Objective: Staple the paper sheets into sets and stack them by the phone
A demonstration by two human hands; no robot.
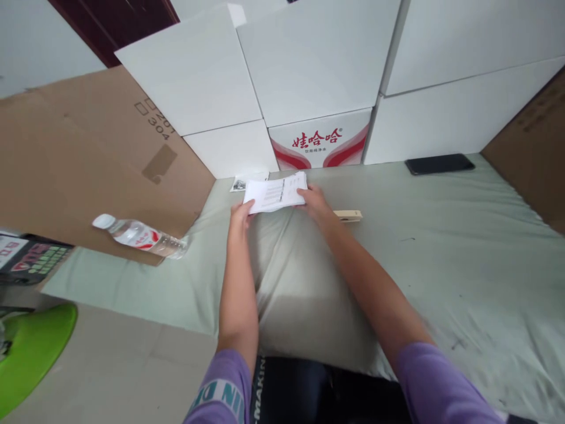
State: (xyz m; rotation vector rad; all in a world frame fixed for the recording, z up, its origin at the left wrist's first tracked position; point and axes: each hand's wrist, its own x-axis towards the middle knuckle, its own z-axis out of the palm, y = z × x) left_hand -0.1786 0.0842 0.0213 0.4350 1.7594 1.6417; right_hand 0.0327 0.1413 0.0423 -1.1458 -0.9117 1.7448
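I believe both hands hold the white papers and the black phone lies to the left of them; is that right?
Not quite: the head view shows the black phone right of the white papers; the left hand and right hand do hold them.

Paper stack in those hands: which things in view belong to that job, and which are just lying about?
In use: paper stack, left hand, right hand; possibly the beige object.

Seemingly just lying about: plastic bottle, black phone.
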